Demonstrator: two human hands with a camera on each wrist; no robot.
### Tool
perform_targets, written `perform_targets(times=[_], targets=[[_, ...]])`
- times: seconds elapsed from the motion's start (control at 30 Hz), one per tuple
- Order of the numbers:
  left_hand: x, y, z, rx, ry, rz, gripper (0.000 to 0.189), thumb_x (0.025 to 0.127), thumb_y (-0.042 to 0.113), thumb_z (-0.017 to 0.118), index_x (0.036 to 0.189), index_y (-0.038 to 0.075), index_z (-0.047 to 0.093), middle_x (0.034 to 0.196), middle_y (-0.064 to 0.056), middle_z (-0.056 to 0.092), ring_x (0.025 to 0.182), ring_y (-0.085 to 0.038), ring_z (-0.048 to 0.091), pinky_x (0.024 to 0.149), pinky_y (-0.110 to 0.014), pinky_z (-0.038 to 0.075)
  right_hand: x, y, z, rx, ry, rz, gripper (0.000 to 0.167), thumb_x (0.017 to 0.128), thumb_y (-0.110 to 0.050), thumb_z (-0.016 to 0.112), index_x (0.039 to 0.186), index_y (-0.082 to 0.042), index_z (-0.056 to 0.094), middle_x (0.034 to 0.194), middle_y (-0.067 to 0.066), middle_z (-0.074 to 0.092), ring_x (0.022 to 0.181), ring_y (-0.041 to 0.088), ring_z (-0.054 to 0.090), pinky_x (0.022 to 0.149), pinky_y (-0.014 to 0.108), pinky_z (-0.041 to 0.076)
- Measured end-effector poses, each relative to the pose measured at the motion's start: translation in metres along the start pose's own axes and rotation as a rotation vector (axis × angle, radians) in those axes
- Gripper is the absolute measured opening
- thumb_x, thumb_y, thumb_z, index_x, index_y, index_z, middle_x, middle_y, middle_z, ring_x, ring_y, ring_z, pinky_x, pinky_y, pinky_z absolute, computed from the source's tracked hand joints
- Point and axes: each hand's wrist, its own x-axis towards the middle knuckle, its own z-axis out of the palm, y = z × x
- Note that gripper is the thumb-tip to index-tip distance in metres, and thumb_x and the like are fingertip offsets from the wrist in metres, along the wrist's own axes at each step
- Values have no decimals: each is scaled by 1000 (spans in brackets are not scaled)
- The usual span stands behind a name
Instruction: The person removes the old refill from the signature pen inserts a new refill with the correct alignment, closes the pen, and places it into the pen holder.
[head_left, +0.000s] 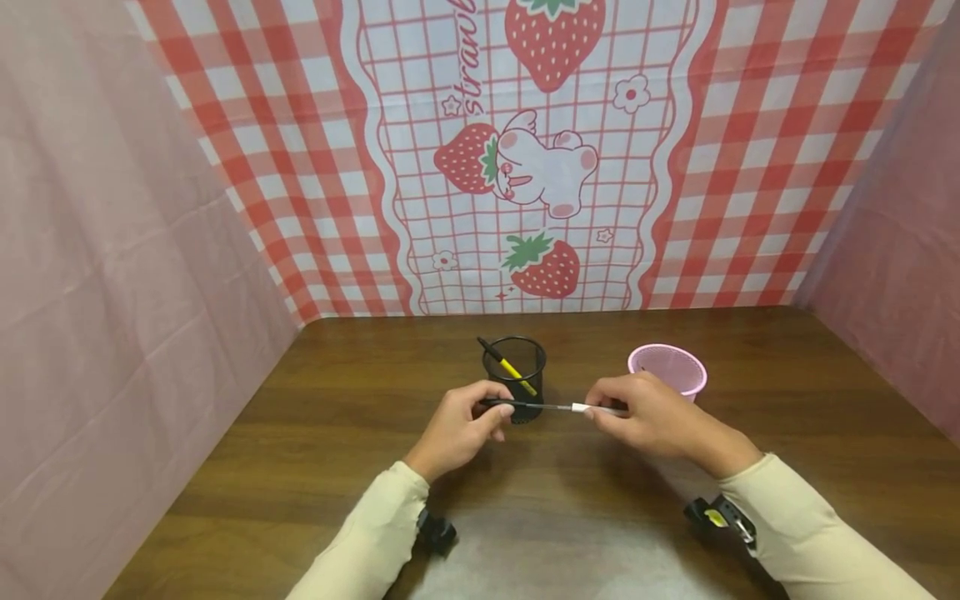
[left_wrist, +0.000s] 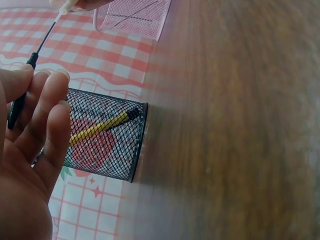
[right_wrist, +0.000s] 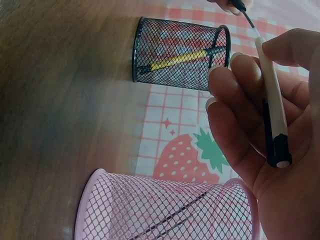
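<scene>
In the head view my left hand [head_left: 459, 427] pinches the black grip section [left_wrist: 17, 111] of a pen between thumb and fingers. A thin dark refill [head_left: 553, 407] runs from it toward my right hand [head_left: 660, 415]. That hand holds the white pen barrel [right_wrist: 273, 95], which has a black clip [right_wrist: 267, 125] and a black end. The refill's far end meets the barrel's open mouth. Just beyond the left fingers stands a black mesh cup [right_wrist: 135, 55], with a yellow and black pen [head_left: 512, 371] leaning in it.
A pink mesh cup [head_left: 694, 385] stands behind the right hand, with thin dark sticks [right_wrist: 172, 216] visible through its wall. Both cups are on the brown wooden table [head_left: 337, 392]. A strawberry-print cloth [head_left: 480, 233] hangs at the back, and plain pink cloths line both sides.
</scene>
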Motion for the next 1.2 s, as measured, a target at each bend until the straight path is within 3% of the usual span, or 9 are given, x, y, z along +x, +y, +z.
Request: perform_targets(times=[0.2, 0.3, 0.53, 0.8, 1.03, 1.2], targets=[[3, -26, 3, 4, 11, -6, 10, 96, 0, 64, 104, -6, 65, 81, -18, 67, 62, -29, 65, 58, -29, 55, 0, 0, 0, 12, 2, 3, 15, 86, -7, 72, 83, -21, 68, 70, -22, 55, 61, -3, 50, 55, 21, 44], [2, -30, 2, -9, 17, -11, 11, 97, 4, 65, 104, -4, 66, 82, -17, 67, 61, -24, 65, 58, -31, 56, -1, 0, 1, 15, -5, 13, 13, 86, -8, 73, 83, -20, 68, 71, -22, 55, 61, -3, 50, 56, 22, 45], [1, -33, 1, -25, 10, 18, 14, 98, 9, 66, 105, -3, 65, 85, -18, 67, 61, -16, 65, 58, -32, 56, 0, 0, 1, 19, -12, 19, 11, 86, -9, 73, 83, -19, 69, 70, -22, 55, 61, -2, 50, 56, 22, 45], [2, -32, 2, -15, -9, 30, 15, 98, 11, 66, 105, -2, 66, 84, -16, 68, 61, -15, 65, 58, -32, 56, -1, 0, 2, 14, 5, -5, 12, 86, -9, 72, 82, -20, 68, 69, -22, 53, 61, -3, 49, 55, 21, 43], [3, -32, 3, -5, -4, 32, 13, 97, 12, 67, 104, 1, 66, 84, -19, 68, 61, -15, 65, 58, -30, 55, -2, -1, 3, 11, -41, 26, 13, 87, -10, 72, 83, -22, 68, 70, -21, 55, 62, -2, 51, 57, 22, 45], [2, -32, 3, -3, -1, 32, 11, 97, 12, 68, 103, 3, 67, 83, -19, 68, 61, -15, 65, 57, -30, 55, -2, -2, 7, 13, -45, -6, 14, 86, -7, 70, 84, -21, 68, 73, -21, 57, 65, -2, 52, 59, 22, 46]])
